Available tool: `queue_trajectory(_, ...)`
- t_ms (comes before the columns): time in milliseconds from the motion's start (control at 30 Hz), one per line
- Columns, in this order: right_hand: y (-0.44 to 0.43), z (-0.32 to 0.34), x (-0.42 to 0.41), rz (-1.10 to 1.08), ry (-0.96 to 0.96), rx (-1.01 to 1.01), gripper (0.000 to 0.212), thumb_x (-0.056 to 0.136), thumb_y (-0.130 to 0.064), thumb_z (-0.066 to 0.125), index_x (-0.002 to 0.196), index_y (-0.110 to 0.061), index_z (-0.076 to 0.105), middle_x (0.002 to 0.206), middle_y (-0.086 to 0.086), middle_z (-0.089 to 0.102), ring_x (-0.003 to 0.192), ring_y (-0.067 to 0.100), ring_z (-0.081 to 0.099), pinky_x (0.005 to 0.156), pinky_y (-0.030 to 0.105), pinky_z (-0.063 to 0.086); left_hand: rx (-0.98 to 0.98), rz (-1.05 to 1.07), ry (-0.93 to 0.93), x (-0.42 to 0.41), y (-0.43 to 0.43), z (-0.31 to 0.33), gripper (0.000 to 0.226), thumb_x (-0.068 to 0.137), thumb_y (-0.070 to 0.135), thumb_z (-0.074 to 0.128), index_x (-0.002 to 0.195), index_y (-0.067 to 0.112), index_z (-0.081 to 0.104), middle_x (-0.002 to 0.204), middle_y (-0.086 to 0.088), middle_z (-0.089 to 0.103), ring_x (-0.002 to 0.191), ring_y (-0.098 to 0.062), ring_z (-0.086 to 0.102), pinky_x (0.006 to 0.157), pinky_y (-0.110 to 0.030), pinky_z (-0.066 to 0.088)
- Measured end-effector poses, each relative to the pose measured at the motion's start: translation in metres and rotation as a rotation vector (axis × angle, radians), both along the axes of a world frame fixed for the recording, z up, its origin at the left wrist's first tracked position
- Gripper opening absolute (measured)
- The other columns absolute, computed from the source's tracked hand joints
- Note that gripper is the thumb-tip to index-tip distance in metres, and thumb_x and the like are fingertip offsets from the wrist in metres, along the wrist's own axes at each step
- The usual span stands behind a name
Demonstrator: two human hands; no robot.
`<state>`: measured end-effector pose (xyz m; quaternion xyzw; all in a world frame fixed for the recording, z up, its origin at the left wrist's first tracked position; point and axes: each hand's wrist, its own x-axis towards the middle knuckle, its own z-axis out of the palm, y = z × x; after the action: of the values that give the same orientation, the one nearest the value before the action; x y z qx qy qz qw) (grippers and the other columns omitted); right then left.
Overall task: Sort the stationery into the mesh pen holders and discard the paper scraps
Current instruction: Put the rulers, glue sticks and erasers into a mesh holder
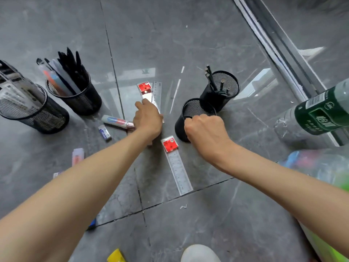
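Observation:
My left hand (148, 120) rests on the near ends of two rulers (151, 93) with a red label, fingers curled over them on the grey floor. My right hand (205, 132) is closed on the near rim of an empty black mesh holder (196, 108). A third ruler (176, 165) with a red label lies flat between my forearms. Behind the empty holder stands a mesh holder with pencils (221, 91). At the left stand a holder full of pens (75, 91) and a holder with packaged items (32, 110).
A correction-fluid tube (117, 121) and a white eraser (104, 131) lie left of my left hand, a pink eraser (77, 156) nearer me. A green bottle (321, 112) and a plastic bag (324, 173) sit at the right. A small paper scrap (183, 206) lies on the floor.

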<state>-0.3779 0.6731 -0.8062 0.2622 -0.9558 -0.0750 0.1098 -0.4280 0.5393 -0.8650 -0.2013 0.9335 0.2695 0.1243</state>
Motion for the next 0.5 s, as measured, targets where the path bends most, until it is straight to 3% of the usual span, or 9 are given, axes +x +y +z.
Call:
queue_trajectory(67, 0.003, -0.001, -0.002, -0.006, 0.037, -0.017, 0.019, 0.047, 0.001, 0.042, 0.039, -0.012, 0.053, 0.037, 0.003, 0.050, 0.031, 0.021, 0.049, 0.040, 0.014, 0.027, 0.027, 0.043, -0.019, -0.003, 0.003, -0.001, 0.049, 0.091, 0.013, 0.058, 0.129, 0.000, 0.032, 0.131, -0.021, 0.040, 0.115, -0.042, 0.049, 0.090, -0.044, 0.041)
queue_trajectory(233, 0.003, -0.006, -0.003, -0.004, 0.083, 0.009, 0.018, 0.029, 0.001, 0.057, 0.040, -0.013, 0.054, 0.037, 0.001, 0.050, 0.032, 0.020, 0.050, 0.041, 0.014, 0.025, 0.144, 0.091, -0.024, -0.004, -0.005, 0.002, 0.050, 0.084, 0.005, 0.063, 0.126, 0.000, 0.036, 0.125, -0.021, 0.050, 0.112, -0.039, 0.052, 0.081, -0.038, 0.042)
queue_trajectory(367, 0.001, -0.004, -0.005, -0.039, 0.094, 0.022, 0.016, 0.038, 0.003, 0.054, 0.046, -0.010, 0.058, 0.043, 0.004, 0.053, 0.036, 0.021, 0.052, 0.038, 0.015, 0.030, 0.268, -0.012, 0.054, 0.006, -0.016, 0.008, 0.008, 0.085, 0.011, 0.061, 0.086, 0.004, 0.058, 0.101, -0.017, 0.063, 0.092, -0.031, 0.059, 0.072, -0.033, 0.043)
queue_trajectory(433, 0.005, -0.003, -0.003, -0.115, 0.061, 0.009, 0.027, 0.061, 0.008, 0.061, 0.080, -0.009, 0.067, 0.069, 0.007, 0.061, 0.057, 0.023, 0.059, 0.041, 0.022, 0.029, 0.455, 0.057, 0.064, 0.017, -0.016, 0.014, 0.014, 0.087, 0.011, 0.060, 0.074, 0.005, 0.058, 0.081, -0.015, 0.063, 0.068, -0.026, 0.059, 0.065, -0.035, 0.049)
queue_trajectory(500, 0.005, 0.002, 0.002, -0.186, -0.208, -0.215, 0.047, 0.081, -0.019, 0.067, 0.124, -0.016, 0.049, 0.099, 0.003, 0.055, 0.082, 0.022, 0.057, 0.054, 0.030, 0.038, 0.690, 0.139, 0.032, 0.035, -0.013, 0.027, 0.015, 0.091, 0.010, 0.055, 0.076, 0.008, 0.056, 0.067, -0.008, 0.059, 0.049, -0.017, 0.053, 0.050, -0.026, 0.043)
